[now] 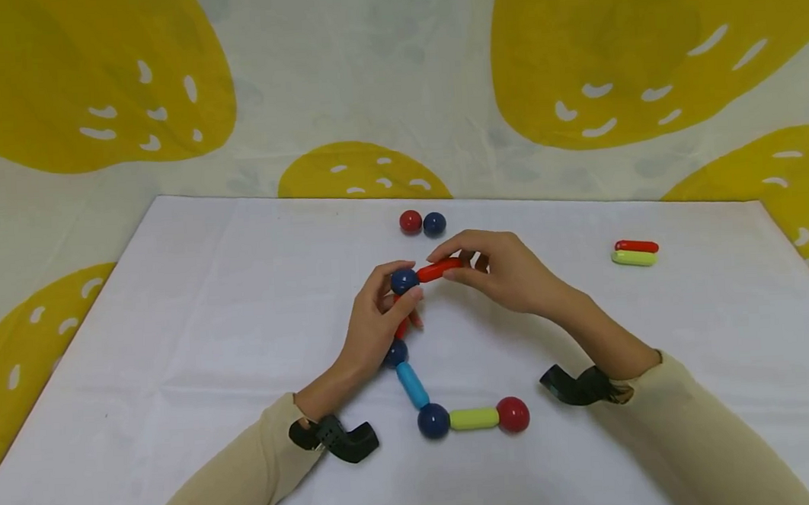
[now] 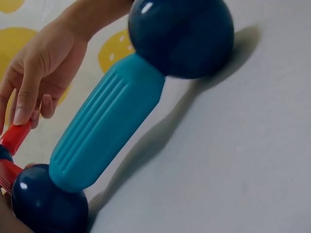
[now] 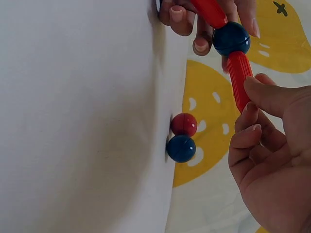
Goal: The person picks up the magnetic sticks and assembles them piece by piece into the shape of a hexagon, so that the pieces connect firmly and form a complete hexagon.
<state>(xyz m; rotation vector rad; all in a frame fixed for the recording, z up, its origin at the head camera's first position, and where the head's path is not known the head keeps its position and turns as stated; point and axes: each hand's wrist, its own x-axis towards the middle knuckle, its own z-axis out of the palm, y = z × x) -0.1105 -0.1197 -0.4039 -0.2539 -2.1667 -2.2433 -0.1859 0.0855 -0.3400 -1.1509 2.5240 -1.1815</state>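
My left hand [image 1: 372, 321] holds a dark blue ball [image 1: 404, 281] between thumb and fingers. Pinched in my right hand [image 1: 508, 270] is a red rod [image 1: 440, 269], its end touching that ball. A second red rod [image 1: 401, 327], partly hidden by the left hand, runs down from the ball to another blue ball [image 1: 397, 352]. From there the chain goes on through a light blue rod [image 1: 412, 385], a blue ball [image 1: 433, 420], a yellow-green rod [image 1: 473, 419] and a red ball [image 1: 513, 414]. The left wrist view shows the ribbed light blue rod [image 2: 107, 126] up close.
A loose red ball [image 1: 410, 222] and a blue ball [image 1: 434, 224] sit side by side near the back edge of the white table [image 1: 242, 291]. Off to the right, a red rod [image 1: 637, 246] lies against a yellow-green rod [image 1: 634, 258]. A patterned cloth [image 1: 367, 71] hangs behind.
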